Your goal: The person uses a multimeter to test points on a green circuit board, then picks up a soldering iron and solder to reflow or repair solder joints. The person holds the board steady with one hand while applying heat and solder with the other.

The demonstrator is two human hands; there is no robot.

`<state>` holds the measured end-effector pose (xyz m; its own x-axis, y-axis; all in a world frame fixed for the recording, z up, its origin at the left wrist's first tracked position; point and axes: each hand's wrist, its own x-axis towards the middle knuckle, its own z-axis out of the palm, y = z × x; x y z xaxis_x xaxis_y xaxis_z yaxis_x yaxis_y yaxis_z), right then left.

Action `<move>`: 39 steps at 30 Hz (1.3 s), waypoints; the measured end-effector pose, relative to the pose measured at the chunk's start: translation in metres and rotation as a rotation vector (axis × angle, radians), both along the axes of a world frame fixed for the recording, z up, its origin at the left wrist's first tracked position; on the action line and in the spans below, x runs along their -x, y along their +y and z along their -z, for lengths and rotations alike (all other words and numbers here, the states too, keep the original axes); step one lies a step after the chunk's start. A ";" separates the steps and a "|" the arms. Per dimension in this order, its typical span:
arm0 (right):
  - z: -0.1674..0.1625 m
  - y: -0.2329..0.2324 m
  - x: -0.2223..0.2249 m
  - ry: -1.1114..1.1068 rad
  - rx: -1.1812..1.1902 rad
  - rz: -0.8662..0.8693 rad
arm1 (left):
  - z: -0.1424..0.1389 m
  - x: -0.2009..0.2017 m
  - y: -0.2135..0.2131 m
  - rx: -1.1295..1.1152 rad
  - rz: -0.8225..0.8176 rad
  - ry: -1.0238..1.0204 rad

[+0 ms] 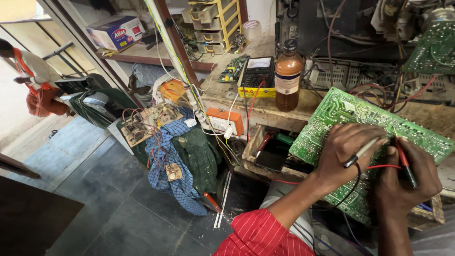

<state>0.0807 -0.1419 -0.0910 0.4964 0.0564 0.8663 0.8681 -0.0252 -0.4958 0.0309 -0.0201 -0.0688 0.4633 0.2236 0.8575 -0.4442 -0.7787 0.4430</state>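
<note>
At the far left a person in a pale top with an orange cloth (29,71) stands apart by a doorway, beyond a grey tiled floor (95,189). Nearer the middle, a blue checked cloth (166,156) and a dark green cloth (201,154) hang in a heap with small brown circuit boards (147,123) resting on top. An orange and white socket box (225,121) sits at the edge of the counter (265,111), and on the counter stand a black and yellow meter (258,76) and, just beside it, a brown glass bottle (288,76) with a black cap, upright. Further right a large green circuit board (341,114) lies tilted over the counter's front and an open drawer. The left hand (346,154), its arm in a red striped sleeve, rests on the board with fingers curled, pinching a black-tipped probe (362,152) whose black lead loops below. Just beside it, touching, the right hand (407,180) is closed around a red probe (405,163), its tip against the board.
</note>
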 end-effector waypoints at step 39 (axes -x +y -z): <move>0.005 0.001 -0.002 -0.022 0.004 -0.004 | 0.013 -0.009 0.002 -0.005 -0.030 0.027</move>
<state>0.0829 -0.1405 -0.0956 0.4768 0.0619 0.8769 0.8790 -0.0233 -0.4763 0.0400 -0.0177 -0.0818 0.4794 0.2336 0.8459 -0.4085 -0.7937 0.4507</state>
